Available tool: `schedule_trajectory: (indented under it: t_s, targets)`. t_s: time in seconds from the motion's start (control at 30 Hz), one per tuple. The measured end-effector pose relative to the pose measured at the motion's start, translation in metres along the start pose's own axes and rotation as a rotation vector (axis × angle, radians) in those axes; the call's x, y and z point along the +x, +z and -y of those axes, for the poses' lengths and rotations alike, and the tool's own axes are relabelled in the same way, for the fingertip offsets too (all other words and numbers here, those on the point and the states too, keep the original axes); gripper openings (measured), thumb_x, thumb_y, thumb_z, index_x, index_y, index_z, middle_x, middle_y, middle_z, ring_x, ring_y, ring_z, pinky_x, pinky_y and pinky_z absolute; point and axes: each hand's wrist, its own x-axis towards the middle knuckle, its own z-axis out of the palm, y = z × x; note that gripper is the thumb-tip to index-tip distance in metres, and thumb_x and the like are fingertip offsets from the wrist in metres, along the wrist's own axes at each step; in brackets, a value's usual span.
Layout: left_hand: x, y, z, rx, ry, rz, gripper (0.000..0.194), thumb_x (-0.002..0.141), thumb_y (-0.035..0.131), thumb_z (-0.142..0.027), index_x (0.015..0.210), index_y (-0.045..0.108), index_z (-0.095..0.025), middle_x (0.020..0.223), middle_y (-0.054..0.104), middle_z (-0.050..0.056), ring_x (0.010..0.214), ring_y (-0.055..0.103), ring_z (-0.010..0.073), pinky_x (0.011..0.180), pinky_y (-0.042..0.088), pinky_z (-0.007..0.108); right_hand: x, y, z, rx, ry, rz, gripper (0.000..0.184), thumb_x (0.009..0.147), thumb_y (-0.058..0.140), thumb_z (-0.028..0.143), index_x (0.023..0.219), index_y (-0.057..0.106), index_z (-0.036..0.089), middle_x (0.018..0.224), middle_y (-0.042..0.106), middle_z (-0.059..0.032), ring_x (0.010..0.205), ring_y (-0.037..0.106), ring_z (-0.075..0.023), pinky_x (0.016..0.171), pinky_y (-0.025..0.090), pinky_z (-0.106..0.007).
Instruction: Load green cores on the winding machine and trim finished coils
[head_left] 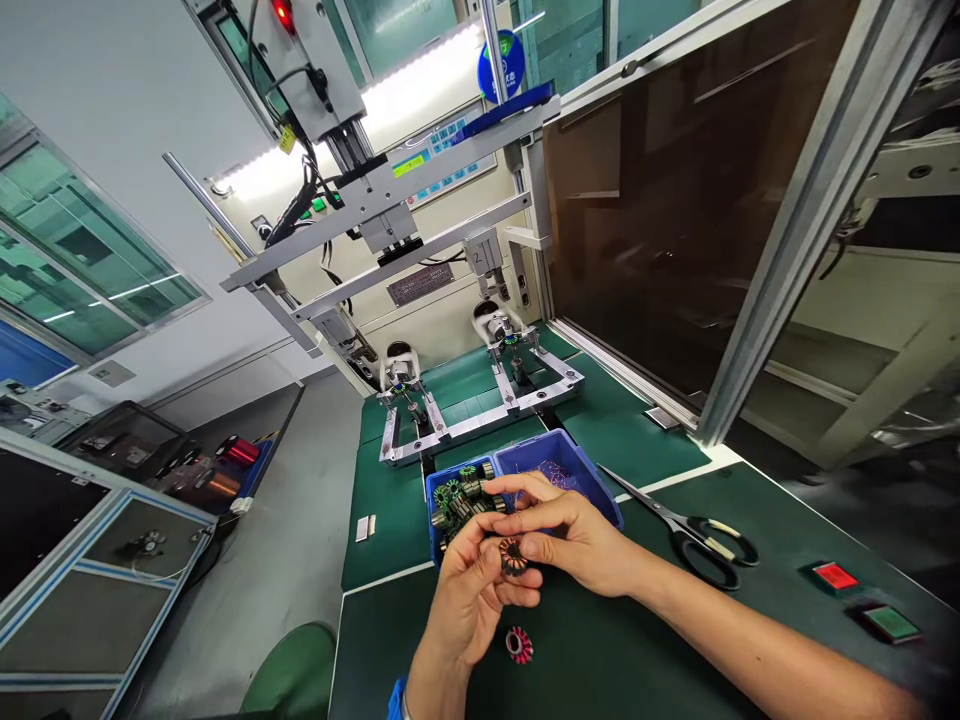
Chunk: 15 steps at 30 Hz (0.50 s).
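Observation:
Between both hands, above the green table, is a small round motor stator (513,556) wound with copper wire. My left hand (474,580) has its thumb and fingers closed around the stator's left side. My right hand (559,535) pinches it from the right with the thumb and fingers. A second stator (519,645), with red and pink on it, lies on the table just below the hands. Behind the hands, a blue bin (430,500) contains several green-and-metal stators (457,500), partly hidden by my fingers. Beside it, another blue bin (600,490) has thin wire scraps in it.
Black-handled scissors (686,530) lie to the right of the bins. A red button (835,576) and a green button (891,622) are set at the table's right. A winding machine with a metal fixture (480,425) stands beyond the bins. A green stool (292,675) is at lower left.

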Motion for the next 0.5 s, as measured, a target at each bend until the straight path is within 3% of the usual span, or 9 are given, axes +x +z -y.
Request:
schedule_trajectory:
  t_s: [0.17, 0.3, 0.5]
  targets:
    - [0.0, 0.002, 0.002, -0.007, -0.042, 0.021, 0.027, 0.09, 0.075, -0.029, 0.111, 0.069, -0.013, 0.087, 0.073, 0.007, 0.075, 0.074, 0.02, 0.065, 0.063, 0.023, -0.002, 0.003, 0.0, 0.106, 0.028, 0.001, 0.026, 0.097, 0.071, 0.052, 0.1, 0.078, 0.028, 0.132, 0.054, -0.0099, 0.122, 0.046, -0.0337, 0.103, 0.032, -0.053]
    - [0.001, -0.001, 0.006, -0.019, -0.042, 0.038, 0.03, 0.088, 0.077, -0.032, 0.11, 0.07, -0.014, 0.088, 0.073, 0.007, 0.076, 0.074, 0.0209, 0.066, 0.064, 0.024, -0.002, 0.009, 0.005, 0.074, 0.014, -0.031, 0.031, 0.101, 0.065, 0.049, 0.086, 0.071, 0.022, 0.121, 0.057, -0.0089, 0.115, 0.05, -0.0305, 0.099, 0.034, -0.049]
    - [0.001, -0.002, 0.007, 0.084, -0.04, 0.05, 0.036, 0.084, 0.079, -0.039, 0.109, 0.072, -0.015, 0.081, 0.072, 0.006, 0.07, 0.073, 0.0185, 0.062, 0.062, 0.021, -0.003, 0.014, 0.009, -0.019, 0.019, -0.054, 0.036, 0.102, 0.059, 0.053, 0.087, 0.069, 0.021, 0.117, 0.055, -0.0091, 0.111, 0.049, -0.0304, 0.098, 0.033, -0.05]
